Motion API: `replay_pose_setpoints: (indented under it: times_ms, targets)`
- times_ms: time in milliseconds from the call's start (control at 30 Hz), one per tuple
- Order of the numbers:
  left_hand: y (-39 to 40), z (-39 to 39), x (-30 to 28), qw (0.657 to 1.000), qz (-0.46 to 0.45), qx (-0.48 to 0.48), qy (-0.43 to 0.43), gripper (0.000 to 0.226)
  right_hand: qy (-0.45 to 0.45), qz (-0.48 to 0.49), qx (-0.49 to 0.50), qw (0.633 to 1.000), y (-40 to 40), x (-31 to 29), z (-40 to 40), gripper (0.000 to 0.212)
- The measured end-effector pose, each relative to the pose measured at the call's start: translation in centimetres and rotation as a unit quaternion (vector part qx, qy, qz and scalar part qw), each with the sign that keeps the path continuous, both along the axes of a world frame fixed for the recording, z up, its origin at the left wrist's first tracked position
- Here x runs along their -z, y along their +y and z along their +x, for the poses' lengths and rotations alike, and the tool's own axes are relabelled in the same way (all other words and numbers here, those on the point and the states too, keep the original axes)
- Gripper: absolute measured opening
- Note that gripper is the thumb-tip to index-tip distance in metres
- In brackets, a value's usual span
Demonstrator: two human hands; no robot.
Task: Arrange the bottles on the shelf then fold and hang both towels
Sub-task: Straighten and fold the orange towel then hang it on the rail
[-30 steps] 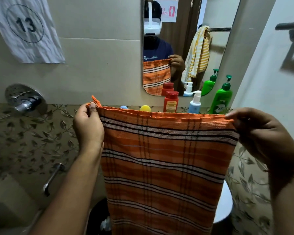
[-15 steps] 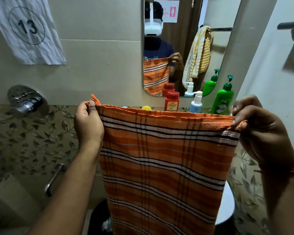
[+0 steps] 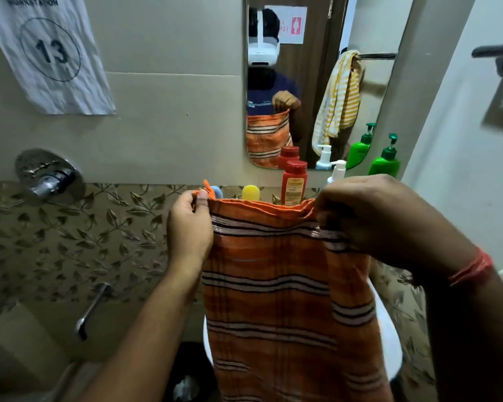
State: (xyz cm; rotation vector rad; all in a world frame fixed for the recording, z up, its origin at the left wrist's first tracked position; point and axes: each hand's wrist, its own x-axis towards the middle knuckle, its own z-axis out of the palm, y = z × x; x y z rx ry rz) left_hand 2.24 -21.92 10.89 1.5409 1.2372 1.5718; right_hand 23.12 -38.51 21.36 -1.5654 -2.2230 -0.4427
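Orange striped towel (image 3: 285,300) hangs lengthwise at centre frame, below the mirror (image 3: 317,82). The left hand (image 3: 190,227) pinches its top corner, thumb against fingers; the right hand (image 3: 381,219) has fingers curled round the opposite corner, just right of centre. To fold it well, I'd bring the corners together squarely, edges matched. Bottles (image 3: 295,181) stand on the ledge behind.

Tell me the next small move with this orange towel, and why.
Probably bring the right hand across to the left hand so the top corners meet. Both hands pinch the top edge of the orange towel, which hangs slack between them, only part folded. The bottles already stand on the shelf.
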Motion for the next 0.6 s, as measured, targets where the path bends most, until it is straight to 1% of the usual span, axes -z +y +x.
replay_pose_setpoints:
  times_ms: [33,100,133,200,233,267,333,400,433,500,600]
  targets:
    - [-0.6,0.5,0.0,1.0,0.003,0.022,-0.01,0.026,0.015,-0.011,-0.012,1.0,0.0,0.0,-0.7,0.008]
    - [-1.8,1.6,-0.3,0.997,-0.005,0.075,-0.035,0.027,0.054,-0.023,-0.044,0.997,0.6,0.3,-2.1,0.014]
    - [-2.5,2.2,-0.4,0.993,-0.016,0.105,-0.055,0.028,0.074,-0.018,-0.058,0.995,1.1,0.6,-2.8,0.013]
    - [-3.8,3.4,-0.6,0.979,-0.053,0.171,-0.101,0.028,0.106,0.008,-0.071,0.992,2.2,1.4,-4.0,0.003]
    - [-4.4,3.9,-0.7,0.968,-0.078,0.204,-0.126,0.026,0.119,0.018,-0.067,0.99,2.7,1.8,-4.4,0.006]
    - [-4.9,4.3,-0.8,0.952,-0.109,0.236,-0.158,0.025,0.132,0.024,-0.057,0.989,3.1,2.1,-4.7,0.011]
    - [-5.7,4.5,-1.3,0.912,-0.168,0.294,-0.234,0.024,0.155,0.036,-0.033,0.987,3.5,2.6,-4.9,0.027]
    - [-6.1,4.2,-1.6,0.867,-0.203,0.337,-0.307,0.024,0.163,0.056,-0.023,0.985,3.6,3.0,-5.1,0.043]
    - [-6.3,4.0,-1.8,0.851,-0.214,0.351,-0.328,0.026,0.157,0.065,-0.019,0.985,3.6,3.2,-5.1,0.049]
    - [-6.6,3.7,-2.1,0.839,-0.22,0.364,-0.34,0.028,0.131,0.085,-0.009,0.988,3.6,3.6,-5.3,0.053]
    - [-7.1,3.2,-2.1,0.838,-0.206,0.386,-0.325,0.03,0.118,0.103,0.012,0.988,3.5,3.8,-5.6,0.052]
